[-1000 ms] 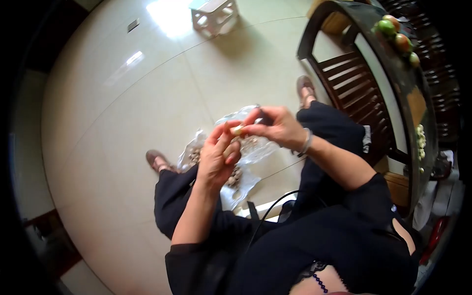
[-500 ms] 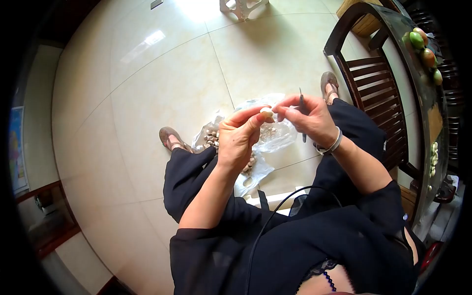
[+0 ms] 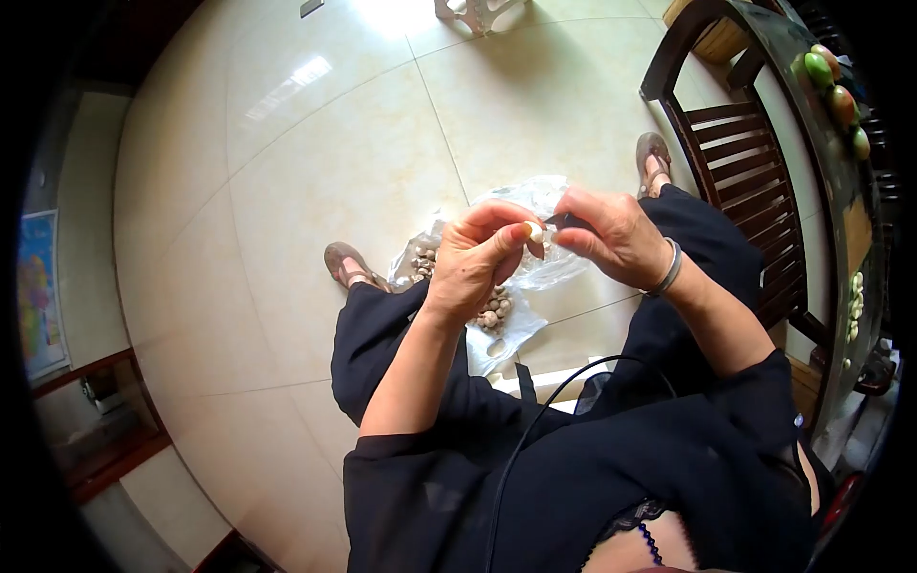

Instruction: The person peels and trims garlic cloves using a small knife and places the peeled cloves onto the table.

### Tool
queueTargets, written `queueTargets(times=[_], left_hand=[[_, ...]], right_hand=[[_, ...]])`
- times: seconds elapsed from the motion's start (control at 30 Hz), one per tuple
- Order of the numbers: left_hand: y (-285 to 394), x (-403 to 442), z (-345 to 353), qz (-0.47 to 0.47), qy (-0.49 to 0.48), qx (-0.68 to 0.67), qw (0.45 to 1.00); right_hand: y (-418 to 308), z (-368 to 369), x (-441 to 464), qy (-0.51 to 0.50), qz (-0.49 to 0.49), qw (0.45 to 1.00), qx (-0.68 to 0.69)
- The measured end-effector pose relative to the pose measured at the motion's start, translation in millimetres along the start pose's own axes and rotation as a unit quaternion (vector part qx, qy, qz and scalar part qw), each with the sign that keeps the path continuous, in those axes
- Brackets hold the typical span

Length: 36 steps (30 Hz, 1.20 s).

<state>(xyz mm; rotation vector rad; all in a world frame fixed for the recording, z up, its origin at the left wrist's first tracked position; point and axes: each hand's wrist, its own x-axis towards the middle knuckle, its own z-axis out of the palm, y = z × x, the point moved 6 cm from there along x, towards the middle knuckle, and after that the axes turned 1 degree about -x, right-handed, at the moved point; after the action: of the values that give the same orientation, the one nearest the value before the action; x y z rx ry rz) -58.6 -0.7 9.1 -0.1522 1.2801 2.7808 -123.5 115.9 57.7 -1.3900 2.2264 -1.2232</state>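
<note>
My left hand [image 3: 470,258] is closed, pinching a small white, rounded piece [image 3: 535,232] between thumb and fingertips. It is too small for me to tell its exact kind. My right hand [image 3: 611,234] grips a small dark knife [image 3: 570,221], its tip pointing left and close to the white piece. I cannot tell whether the blade touches it. Below my hands, clear and white plastic bags [image 3: 506,336] lie on the floor. Several small brownish, round pieces [image 3: 494,310] rest on them, partly hidden by my left hand.
A dark wooden chair [image 3: 731,162] stands at the right beside a table. On the table are several green-red fruits [image 3: 841,103] and a row of small pale pieces [image 3: 855,306]. A light plastic stool [image 3: 478,13] is at the top. My feet rest on floor tiles [image 3: 315,172].
The knife has swung from pointing upward to pointing left, toward the white piece. My right fingers have drawn back from that piece, and the view has shifted slightly.
</note>
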Motion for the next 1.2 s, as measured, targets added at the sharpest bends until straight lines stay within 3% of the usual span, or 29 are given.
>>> queueTargets(times=[0.13,1.2], left_hand=[[0.9,-0.4,0.0,-0.007,-0.026,0.006,1.000],[1.9,-3.7,6.6,-0.048,-0.061,0.055,0.995]], right_hand=[[-2.2,6.1,-2.3,-0.011,-0.026,0.997,-0.067],[-6.4,5.7,-3.0,-0.017,-0.070,0.993,-0.093]])
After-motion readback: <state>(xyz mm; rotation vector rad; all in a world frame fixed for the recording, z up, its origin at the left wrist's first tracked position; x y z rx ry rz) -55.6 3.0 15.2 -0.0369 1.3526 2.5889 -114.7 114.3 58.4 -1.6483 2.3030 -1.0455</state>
